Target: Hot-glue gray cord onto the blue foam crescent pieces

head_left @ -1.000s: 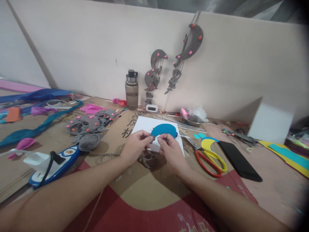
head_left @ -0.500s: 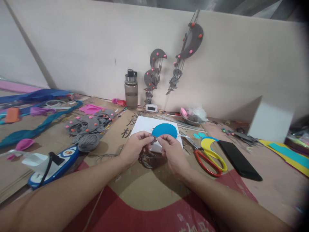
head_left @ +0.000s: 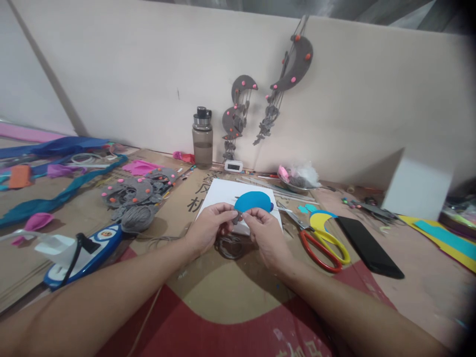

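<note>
My left hand [head_left: 213,223] and my right hand [head_left: 262,230] are close together over the front of a white sheet [head_left: 223,187]. Thumb and fingers of each are pinched on a small dark grey piece [head_left: 238,216], perhaps felt or yarn, mostly covered by the fingertips. Just beyond the fingertips is a bright blue rounded piece [head_left: 253,201] over the sheet. Loops of grey yarn [head_left: 229,248] lie or hang below the hands; whether they join the held piece I cannot tell.
Scissors [head_left: 320,248] with red and yellow handles and a black phone [head_left: 370,247] lie to the right. A ball of grey yarn [head_left: 137,219] and a blue-and-white power strip [head_left: 89,255] are left. A water bottle [head_left: 203,144] stands near the wall, where grey crescent ornaments [head_left: 297,64] hang.
Both hands stay nearly in place, still pinching. The blue piece looks slightly narrower, its right edge shifted left, and a dark blue spot shows beside it. More of the grey piece shows between the fingertips.
</note>
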